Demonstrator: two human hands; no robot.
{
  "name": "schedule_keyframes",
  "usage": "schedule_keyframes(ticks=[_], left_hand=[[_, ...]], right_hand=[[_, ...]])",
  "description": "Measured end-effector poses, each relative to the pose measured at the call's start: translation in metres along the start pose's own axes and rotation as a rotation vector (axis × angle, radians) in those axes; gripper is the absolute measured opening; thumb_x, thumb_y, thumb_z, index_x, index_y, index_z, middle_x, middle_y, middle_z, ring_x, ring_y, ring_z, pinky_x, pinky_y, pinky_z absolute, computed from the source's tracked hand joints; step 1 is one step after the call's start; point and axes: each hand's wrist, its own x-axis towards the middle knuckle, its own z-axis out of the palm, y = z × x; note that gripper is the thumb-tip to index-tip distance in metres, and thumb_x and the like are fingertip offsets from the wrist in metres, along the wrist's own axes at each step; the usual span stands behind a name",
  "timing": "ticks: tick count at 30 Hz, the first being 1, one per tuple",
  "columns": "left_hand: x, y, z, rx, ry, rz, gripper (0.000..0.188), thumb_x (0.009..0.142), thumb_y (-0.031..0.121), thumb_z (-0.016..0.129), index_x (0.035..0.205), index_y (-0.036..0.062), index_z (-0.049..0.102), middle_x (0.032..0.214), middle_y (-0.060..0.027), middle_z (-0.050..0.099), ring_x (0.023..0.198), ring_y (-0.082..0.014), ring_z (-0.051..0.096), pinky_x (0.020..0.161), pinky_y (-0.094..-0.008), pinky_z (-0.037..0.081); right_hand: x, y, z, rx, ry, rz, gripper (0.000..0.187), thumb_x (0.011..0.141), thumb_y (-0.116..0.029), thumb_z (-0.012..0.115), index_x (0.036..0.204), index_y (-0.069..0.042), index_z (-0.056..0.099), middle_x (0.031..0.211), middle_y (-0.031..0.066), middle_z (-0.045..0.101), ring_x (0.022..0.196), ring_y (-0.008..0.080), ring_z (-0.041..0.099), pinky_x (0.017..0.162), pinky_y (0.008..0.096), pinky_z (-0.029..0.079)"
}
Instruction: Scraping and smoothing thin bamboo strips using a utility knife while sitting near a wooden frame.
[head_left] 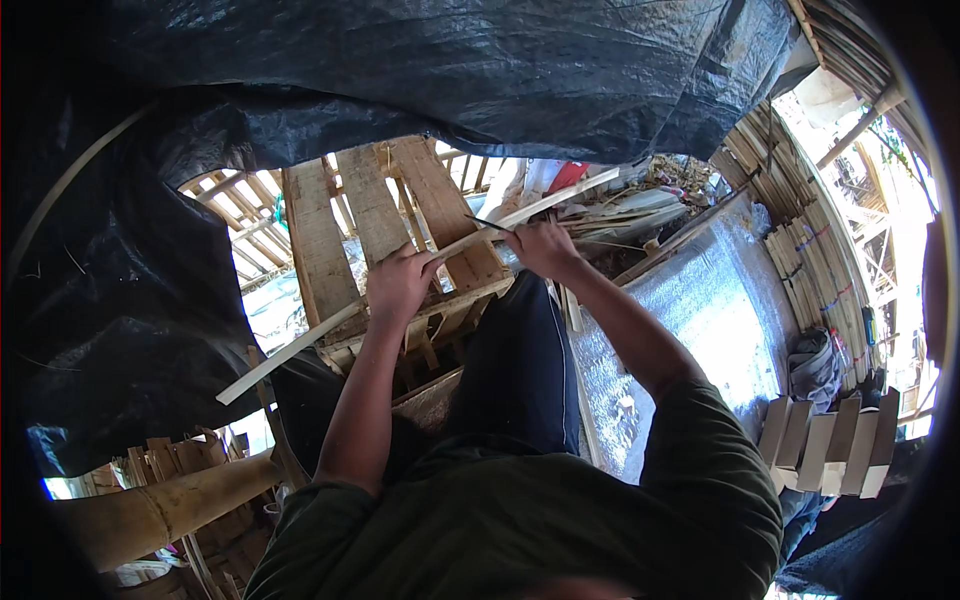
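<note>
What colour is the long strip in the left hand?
The long strip is pale cream to light tan, best seen in the head view.

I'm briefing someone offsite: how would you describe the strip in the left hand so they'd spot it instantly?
Below the big dark plastic sheet, find three broad wooden planks. A long pale strip slants across them, rising to the right, gripped near its middle by the left hand. Unlike the brown planks, it is much narrower and paler.
</note>
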Motion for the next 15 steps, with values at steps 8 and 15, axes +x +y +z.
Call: schedule_keyframes(ticks=[8,15], left_hand=[[0.008,0.012,0.005,0.023,-0.002,0.074,0.029,0.091,0.045,0.066,0.092,0.0179,0.077,0.082,-0.0053,0.062,0.077,-0.0281,0.068,0.068,-0.0429,0.054],[0.013,0.019,0.006,0.006,-0.027,0.078,0.030,0.092,0.045,0.064,0.092,0.0179,0.077,0.085,-0.0057,0.062,0.081,-0.0282,0.068,0.071,-0.0434,0.054]], right_hand=[[-0.003,0.073,0.004,-0.413,-0.062,-0.137,0.040,0.104,-0.039,0.042,0.117,-0.008,0.063,0.086,0.0195,0.069,0.077,0.0380,0.071,0.067,0.0525,0.058],[-0.009,0.139,-0.011,-0.359,-0.156,0.230,0.030,0.101,-0.029,0.048,0.123,-0.011,0.059,0.089,0.0166,0.070,0.078,0.0337,0.072,0.065,0.0521,0.059]])
